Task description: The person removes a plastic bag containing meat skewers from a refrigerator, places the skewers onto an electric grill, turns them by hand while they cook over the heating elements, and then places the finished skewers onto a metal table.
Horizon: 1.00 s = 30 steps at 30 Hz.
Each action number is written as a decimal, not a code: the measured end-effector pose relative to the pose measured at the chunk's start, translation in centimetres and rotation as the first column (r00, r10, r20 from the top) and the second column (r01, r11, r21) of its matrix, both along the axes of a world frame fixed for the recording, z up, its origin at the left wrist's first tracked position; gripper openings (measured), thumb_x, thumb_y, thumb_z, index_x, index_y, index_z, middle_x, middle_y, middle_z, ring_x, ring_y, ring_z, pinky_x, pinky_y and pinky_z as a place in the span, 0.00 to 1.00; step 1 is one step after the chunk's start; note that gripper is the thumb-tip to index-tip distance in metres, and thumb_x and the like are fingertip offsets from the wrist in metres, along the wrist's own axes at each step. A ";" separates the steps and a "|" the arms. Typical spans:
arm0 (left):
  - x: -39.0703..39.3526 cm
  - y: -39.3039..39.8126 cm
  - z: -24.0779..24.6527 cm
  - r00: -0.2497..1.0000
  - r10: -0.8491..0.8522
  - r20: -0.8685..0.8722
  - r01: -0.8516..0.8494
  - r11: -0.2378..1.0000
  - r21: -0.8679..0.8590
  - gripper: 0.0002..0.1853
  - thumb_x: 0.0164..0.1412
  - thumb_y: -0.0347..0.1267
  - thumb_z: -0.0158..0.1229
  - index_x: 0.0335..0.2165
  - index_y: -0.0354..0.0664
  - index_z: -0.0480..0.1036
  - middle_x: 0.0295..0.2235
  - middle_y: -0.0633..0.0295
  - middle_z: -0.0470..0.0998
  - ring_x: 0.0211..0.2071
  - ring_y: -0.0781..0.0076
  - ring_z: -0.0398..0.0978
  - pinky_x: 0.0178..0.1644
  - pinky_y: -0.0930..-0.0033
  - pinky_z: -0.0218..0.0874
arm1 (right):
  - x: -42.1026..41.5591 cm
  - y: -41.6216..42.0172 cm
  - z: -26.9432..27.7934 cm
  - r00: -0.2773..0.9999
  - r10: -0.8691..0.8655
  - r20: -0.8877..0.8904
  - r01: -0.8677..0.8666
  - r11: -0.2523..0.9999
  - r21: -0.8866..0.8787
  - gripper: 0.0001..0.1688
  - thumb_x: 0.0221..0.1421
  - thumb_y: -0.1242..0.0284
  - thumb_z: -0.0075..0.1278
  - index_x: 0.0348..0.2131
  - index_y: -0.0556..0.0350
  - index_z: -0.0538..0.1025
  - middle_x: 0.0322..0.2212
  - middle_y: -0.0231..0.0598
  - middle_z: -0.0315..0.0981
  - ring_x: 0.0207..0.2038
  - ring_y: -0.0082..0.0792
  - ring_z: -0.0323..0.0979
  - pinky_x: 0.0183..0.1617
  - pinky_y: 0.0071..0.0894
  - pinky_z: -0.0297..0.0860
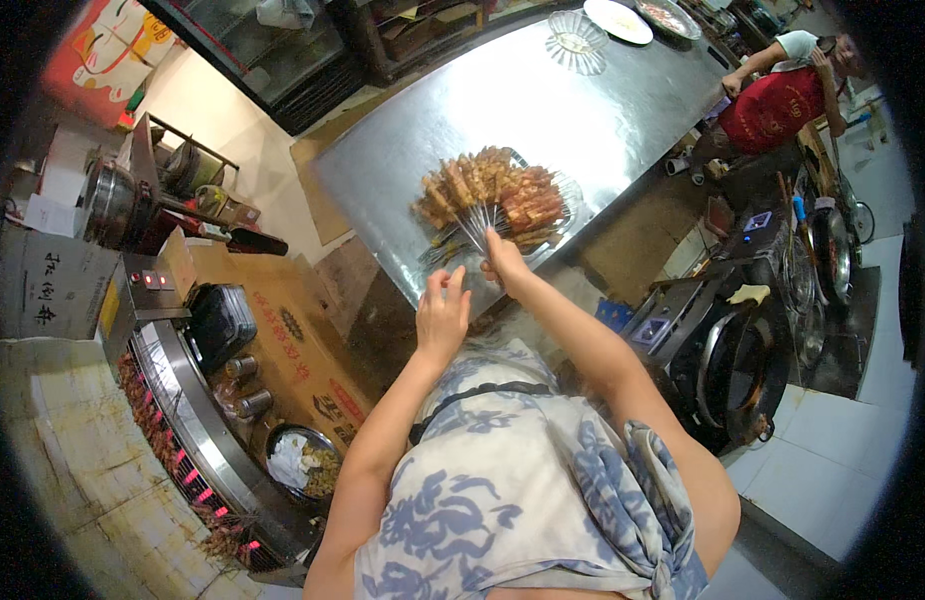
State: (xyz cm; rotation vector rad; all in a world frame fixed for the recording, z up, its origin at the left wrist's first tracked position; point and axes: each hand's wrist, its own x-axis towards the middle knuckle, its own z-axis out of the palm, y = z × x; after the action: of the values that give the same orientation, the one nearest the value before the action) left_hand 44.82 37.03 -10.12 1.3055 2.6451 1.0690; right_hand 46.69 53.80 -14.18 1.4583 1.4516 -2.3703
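Observation:
Grilled meat skewers point(470, 180) with metal sticks fan out over the near part of a stainless steel table point(402, 127). My right hand point(503, 264) is closed around the gathered stick ends of a bunch of them. Just to its left, my left hand point(443, 309) is raised near the table's edge with fingers apart, holding nothing. Redder meat skewers point(532, 199) lie at the right side of the pile, over a plate whose ribbed, clear rim point(572, 199) shows. A few thinner skewers point(441, 251) rest at the pile's lower left.
A lit skewer grill point(199, 435) curves along the left, beside a cardboard-covered surface point(282, 300) with a metal bowl point(320, 457). A wok point(744, 367) sits on the right stove. A person in a red apron point(777, 109) stands beyond. Plates point(618, 21) are at the table's far end.

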 end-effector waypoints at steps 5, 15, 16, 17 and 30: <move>-0.6 -3.0 -1.7 0.999 0.044 0.029 -0.043 0.999 -0.031 0.24 0.51 0.26 0.53 0.48 0.41 0.60 0.43 0.48 0.62 0.37 0.47 0.69 0.37 0.57 0.64 | 0.0 -0.6 -1.8 0.978 0.202 -0.048 -0.165 0.896 0.413 0.19 0.55 0.59 0.46 0.25 0.56 0.63 0.15 0.29 0.59 0.15 0.20 0.55 0.17 0.20 0.54; -1.0 -8.3 -3.6 0.968 0.137 0.208 -0.121 0.989 -0.086 0.21 0.53 0.23 0.50 0.48 0.40 0.60 0.44 0.52 0.61 0.33 0.62 0.71 0.33 0.65 0.65 | 1.0 -2.6 -0.2 0.938 -0.154 -0.310 0.293 0.830 0.475 0.18 0.59 0.61 0.41 0.25 0.56 0.61 0.13 0.29 0.60 0.14 0.22 0.59 0.17 0.23 0.57; -0.9 -8.4 -3.4 0.967 0.141 0.212 -0.126 0.989 -0.082 0.21 0.54 0.23 0.49 0.48 0.40 0.61 0.44 0.52 0.61 0.32 0.62 0.71 0.33 0.65 0.65 | 0.6 -3.1 -1.6 0.936 -0.211 -0.281 0.324 0.827 0.459 0.17 0.59 0.60 0.40 0.26 0.55 0.60 0.14 0.28 0.59 0.14 0.21 0.57 0.16 0.21 0.56; -0.8 -8.5 -3.4 0.965 0.137 0.224 -0.120 0.989 -0.091 0.21 0.54 0.23 0.50 0.48 0.40 0.61 0.45 0.52 0.61 0.32 0.62 0.71 0.33 0.65 0.65 | 0.1 -3.7 -3.5 0.931 -0.265 -0.252 0.355 0.822 0.445 0.17 0.59 0.60 0.40 0.27 0.54 0.60 0.14 0.27 0.57 0.14 0.19 0.56 0.16 0.19 0.55; 0.5 -10.7 -4.0 0.928 0.232 0.293 -0.206 0.972 -0.117 0.21 0.54 0.23 0.50 0.47 0.40 0.62 0.44 0.53 0.62 0.31 0.64 0.71 0.32 0.66 0.64 | -4.2 -4.2 -8.4 0.920 -0.393 -0.016 0.375 0.865 0.334 0.24 0.55 0.56 0.45 0.31 0.62 0.62 0.20 0.36 0.66 0.22 0.28 0.66 0.26 0.27 0.64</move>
State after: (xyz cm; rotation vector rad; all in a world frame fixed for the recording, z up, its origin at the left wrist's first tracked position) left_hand 45.29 26.29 -14.10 0.7677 2.6055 1.0664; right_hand 42.51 49.57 -22.61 2.0511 1.7581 -2.3396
